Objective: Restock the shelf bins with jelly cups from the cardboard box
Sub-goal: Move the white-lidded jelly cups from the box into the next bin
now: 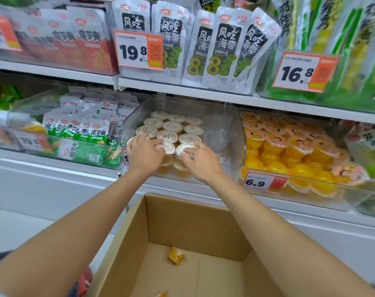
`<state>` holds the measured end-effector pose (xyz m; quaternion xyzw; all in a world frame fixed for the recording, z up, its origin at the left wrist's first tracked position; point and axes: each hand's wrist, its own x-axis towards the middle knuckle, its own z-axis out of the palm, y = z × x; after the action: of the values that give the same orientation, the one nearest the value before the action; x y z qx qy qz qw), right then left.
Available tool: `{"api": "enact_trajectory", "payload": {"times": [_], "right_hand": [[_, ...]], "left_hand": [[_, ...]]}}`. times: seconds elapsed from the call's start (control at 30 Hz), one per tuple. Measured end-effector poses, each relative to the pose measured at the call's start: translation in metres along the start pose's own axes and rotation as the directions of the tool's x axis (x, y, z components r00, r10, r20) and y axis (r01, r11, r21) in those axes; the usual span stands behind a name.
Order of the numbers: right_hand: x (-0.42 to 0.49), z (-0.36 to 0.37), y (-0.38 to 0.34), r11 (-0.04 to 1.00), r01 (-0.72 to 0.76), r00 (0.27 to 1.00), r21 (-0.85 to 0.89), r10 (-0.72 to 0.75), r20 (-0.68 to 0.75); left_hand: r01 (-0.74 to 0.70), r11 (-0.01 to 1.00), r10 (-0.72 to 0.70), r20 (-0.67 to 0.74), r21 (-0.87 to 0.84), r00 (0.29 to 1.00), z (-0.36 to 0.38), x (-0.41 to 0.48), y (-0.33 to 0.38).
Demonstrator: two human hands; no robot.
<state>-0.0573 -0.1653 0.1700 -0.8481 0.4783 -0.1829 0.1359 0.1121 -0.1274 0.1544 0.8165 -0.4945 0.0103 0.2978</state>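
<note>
Centrally, a clear bin (225, 133) sits on the middle shelf and serves as the reference point. Jelly cups (172, 126) with pale printed lids stand upright in close rows in the left part of the bin, at least two layers deep at its front wall; the right part of the bin floor is bare.

The left hand (144, 154) reaches over the bin's front left corner, its fingers extended and slightly spread, lying on the lids of the front row. The right hand (200, 161) reaches over the bin's front wall just beside it, fingers arched with the fingertips on a front-row lid. Its thumb is hidden, so whether it grips that cup cannot be told.

Below and in front of the bin stands an open cardboard box (182, 228). One orange cup (175, 255) lies tilted on the box floor.

Right of the bin, a neighbouring bin (354, 196) holds yellow cups with pink lids and carries a price tag (263, 182) reading 6.9. Left of the bin lie green and white packets (79, 129). Above the bin stand seaweed pouches (223, 46).
</note>
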Motion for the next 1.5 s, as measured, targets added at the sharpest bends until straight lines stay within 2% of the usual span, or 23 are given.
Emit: {"api": "enact_trajectory", "payload": {"times": [0.1,0.17,0.27,0.43,0.57,0.63,0.73,0.77,0.8,0.87,0.93,1.03,1.13,1.23,1.37,1.5], "right_hand": [[0.000,-0.001,-0.004,0.999,-0.033,0.999,0.006,0.033,-0.006],[0.003,-0.005,-0.004,0.999,-0.042,0.997,0.027,0.040,0.067],[0.009,-0.012,-0.002,0.998,-0.044,0.980,0.055,0.032,0.194],[0.010,-0.007,-0.001,0.999,-0.036,0.989,0.038,0.030,0.146],[0.008,-0.008,-0.001,1.000,-0.001,0.981,-0.015,0.004,0.195],[0.002,-0.004,-0.001,0.996,0.036,0.998,0.076,-0.040,0.052],[-0.027,0.011,-0.001,0.968,0.113,0.950,0.222,-0.040,-0.311],[-0.039,0.018,0.000,0.967,0.124,0.931,0.223,-0.035,-0.363],[-0.050,0.026,0.004,0.966,0.121,0.934,0.227,-0.033,-0.357],[-0.072,0.046,0.014,0.963,0.073,0.978,0.258,-0.018,-0.209],[-0.094,0.074,0.032,0.971,0.015,1.000,0.238,-0.011,-0.021],[-0.125,0.118,0.065,0.977,-0.096,0.967,0.190,0.046,0.249],[-0.149,0.164,0.103,0.949,-0.291,0.836,0.120,0.191,0.514],[-0.174,0.210,0.137,0.906,-0.422,0.686,0.034,0.295,0.665],[-0.211,0.257,0.162,0.838,-0.544,0.521,-0.052,0.385,0.762],[-0.233,0.287,0.157,0.808,-0.584,0.438,-0.072,0.389,0.810]], "left_hand": [[0.094,0.991,-0.094,0.004,-0.092,0.996,-0.007,0.005,0.001],[0.097,0.993,-0.095,0.043,-0.066,0.995,-0.011,0.006,0.003],[-0.013,0.999,0.011,0.028,0.048,1.000,-0.010,0.001,0.003],[-0.235,0.972,0.236,-0.085,0.022,0.968,0.001,-0.014,-0.016],[-0.276,0.956,0.267,0.092,0.104,0.959,-0.011,-0.012,-0.012],[-0.270,0.955,0.259,0.098,0.120,0.961,-0.018,-0.014,-0.005],[-0.288,0.951,0.298,-0.082,0.110,0.951,-0.020,-0.036,0.006],[-0.306,0.949,0.313,-0.118,0.074,0.942,-0.016,-0.047,0.007],[-0.312,0.950,0.313,-0.122,0.025,0.942,-0.012,-0.059,0.008],[-0.272,0.961,0.270,-0.037,-0.054,0.962,0.004,-0.080,0.002],[-0.186,0.978,0.198,0.146,-0.089,0.969,0.026,-0.101,-0.011],[-0.096,0.995,0.103,0.414,-0.036,0.904,0.065,-0.125,-0.041],[0.008,0.998,-0.044,0.587,0.064,0.808,0.108,-0.145,-0.076],[0.041,0.977,-0.188,0.743,0.211,0.642,0.146,-0.171,-0.109],[0.019,0.943,-0.304,0.837,0.332,0.455,0.185,-0.206,-0.138],[0.167,0.923,-0.384,0.855,0.347,0.348,0.220,-0.239,-0.158]]}}
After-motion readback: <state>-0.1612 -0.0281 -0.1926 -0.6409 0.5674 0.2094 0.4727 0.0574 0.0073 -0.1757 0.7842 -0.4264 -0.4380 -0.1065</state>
